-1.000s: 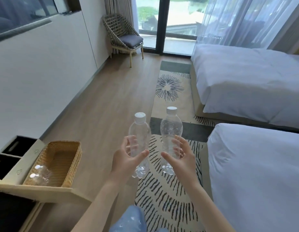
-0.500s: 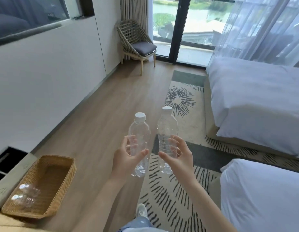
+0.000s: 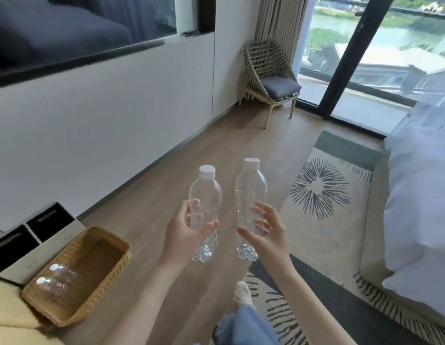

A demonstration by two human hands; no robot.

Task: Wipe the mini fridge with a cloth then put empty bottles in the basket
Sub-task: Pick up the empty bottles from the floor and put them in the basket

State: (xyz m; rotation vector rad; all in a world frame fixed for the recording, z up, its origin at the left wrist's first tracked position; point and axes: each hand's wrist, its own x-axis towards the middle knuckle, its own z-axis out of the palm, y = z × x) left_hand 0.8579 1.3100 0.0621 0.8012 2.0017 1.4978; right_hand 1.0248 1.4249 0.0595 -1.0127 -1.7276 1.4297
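Two clear empty bottles with white caps stand upright in front of me. My left hand (image 3: 183, 236) grips the left bottle (image 3: 206, 195) around its lower half. My right hand (image 3: 267, 235) holds the right bottle (image 3: 251, 192) the same way, fingers curled round it. A woven wicker basket (image 3: 102, 275) sits at the lower left on a pale wooden top, to the left of and below my left hand. Two clear bottles (image 3: 56, 276) lie inside it at its near end. The mini fridge and the cloth are out of view.
Dark open compartments (image 3: 30, 230) lie behind the basket against the white wall. A wicker chair (image 3: 271, 78) stands at the far end by the glass door. A patterned rug (image 3: 321, 210) and a white bed (image 3: 420, 202) fill the right side. My shoe (image 3: 244, 295) is on the wooden floor.
My view has swung left and up, so the basket and beds shifted right in frame. Both hands keep their bottles upright and close together.
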